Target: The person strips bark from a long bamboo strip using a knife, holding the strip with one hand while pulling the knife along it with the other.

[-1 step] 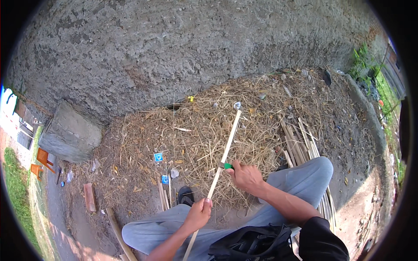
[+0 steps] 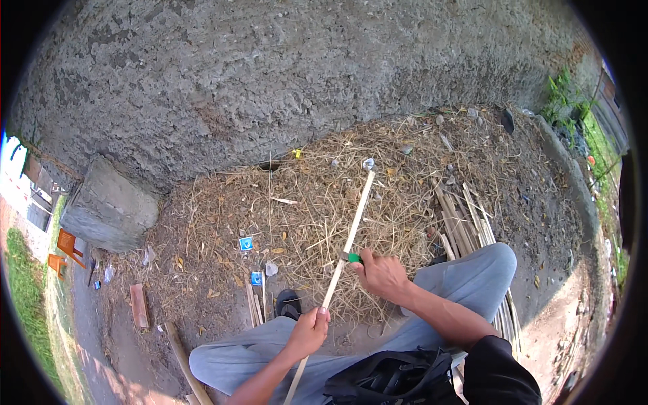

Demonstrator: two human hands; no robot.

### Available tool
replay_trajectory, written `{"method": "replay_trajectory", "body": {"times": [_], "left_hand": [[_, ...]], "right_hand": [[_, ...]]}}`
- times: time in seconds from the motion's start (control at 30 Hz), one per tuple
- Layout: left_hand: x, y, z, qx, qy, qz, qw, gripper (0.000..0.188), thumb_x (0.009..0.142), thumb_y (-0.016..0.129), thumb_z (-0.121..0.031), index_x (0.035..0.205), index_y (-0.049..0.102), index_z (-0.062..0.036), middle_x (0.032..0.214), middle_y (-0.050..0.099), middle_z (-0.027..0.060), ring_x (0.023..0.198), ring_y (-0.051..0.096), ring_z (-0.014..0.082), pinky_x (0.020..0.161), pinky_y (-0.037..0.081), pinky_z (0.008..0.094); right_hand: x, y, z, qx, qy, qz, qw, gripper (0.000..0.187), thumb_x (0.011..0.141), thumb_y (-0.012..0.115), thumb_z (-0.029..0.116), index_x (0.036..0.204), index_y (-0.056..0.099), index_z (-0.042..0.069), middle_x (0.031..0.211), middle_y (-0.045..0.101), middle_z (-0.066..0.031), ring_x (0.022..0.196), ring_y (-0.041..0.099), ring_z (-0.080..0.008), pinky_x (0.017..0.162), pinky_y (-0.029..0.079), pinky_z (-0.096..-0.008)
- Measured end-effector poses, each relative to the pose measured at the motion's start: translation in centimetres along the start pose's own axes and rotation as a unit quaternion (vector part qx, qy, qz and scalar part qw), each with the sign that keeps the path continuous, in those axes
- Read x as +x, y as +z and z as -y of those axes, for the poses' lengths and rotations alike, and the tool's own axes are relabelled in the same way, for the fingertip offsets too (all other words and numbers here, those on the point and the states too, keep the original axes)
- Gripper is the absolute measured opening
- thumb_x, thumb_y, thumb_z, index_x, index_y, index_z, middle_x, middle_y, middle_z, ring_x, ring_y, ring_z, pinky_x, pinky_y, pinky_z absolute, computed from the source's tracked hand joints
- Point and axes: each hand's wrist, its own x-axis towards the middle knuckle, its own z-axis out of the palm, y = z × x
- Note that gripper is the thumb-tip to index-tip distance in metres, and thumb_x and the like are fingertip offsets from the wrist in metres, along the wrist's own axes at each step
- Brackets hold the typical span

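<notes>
A long, pale strip of split wood or bamboo (image 2: 352, 233) slants away from my lap toward the wall. My left hand (image 2: 308, 335) is closed around its lower part, with the thumb lying along it. Farther up, my right hand (image 2: 383, 275) grips a green-handled knife (image 2: 354, 258). The knife's short, dark blade rests against the strip about midway along its visible length. The handle is mostly hidden inside my right fist. Thin shavings (image 2: 324, 226) lie thickly on the ground beneath the strip.
A rough grey wall (image 2: 270, 81) rises ahead, with a concrete block (image 2: 111, 209) at its left. Bundled strips (image 2: 466, 216) lie by my right knee. A reddish brick (image 2: 139, 305), a pole (image 2: 183, 358), blue packets (image 2: 246, 244) and a dark sandal (image 2: 289, 304) are at the left.
</notes>
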Motion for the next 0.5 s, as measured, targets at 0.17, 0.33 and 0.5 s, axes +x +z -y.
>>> {"method": "replay_trajectory", "body": {"times": [0.17,0.33,0.5], "left_hand": [[-0.2,0.4,-0.6,-0.024,-0.037,0.008,0.999,0.033,0.109,0.035,-0.029,0.091,0.049,-0.0059,0.064,0.038,-0.0038,0.049,0.032,0.0053,0.043,0.03,0.0238],[-0.2,0.5,1.7,0.094,0.012,-0.007,0.995,0.035,0.109,0.035,-0.032,0.091,0.049,-0.0061,0.063,0.039,-0.0031,0.05,0.037,0.0066,0.045,0.034,0.025],[-0.5,0.8,1.1,0.215,0.062,-0.031,0.974,0.036,0.108,0.038,-0.031,0.087,0.051,-0.0038,0.062,0.05,0.0034,0.053,0.051,0.0146,0.053,0.043,0.0329]], "right_hand": [[-0.7,-0.1,-0.6,0.015,-0.025,0.042,0.999,0.037,0.104,0.041,0.037,0.103,0.048,0.0,0.069,0.064,-0.021,0.05,0.062,-0.0375,0.044,0.049,-0.049],[-1.2,0.6,-0.7,-0.044,-0.03,0.041,0.998,0.042,0.105,0.038,0.043,0.1,0.047,0.003,0.069,0.065,-0.0213,0.051,0.065,-0.0358,0.044,0.051,-0.0468],[-1.0,1.5,-1.6,-0.059,-0.012,0.055,0.997,0.044,0.105,0.036,0.045,0.099,0.048,0.004,0.068,0.065,-0.0201,0.052,0.066,-0.0347,0.043,0.051,-0.0458]]}}
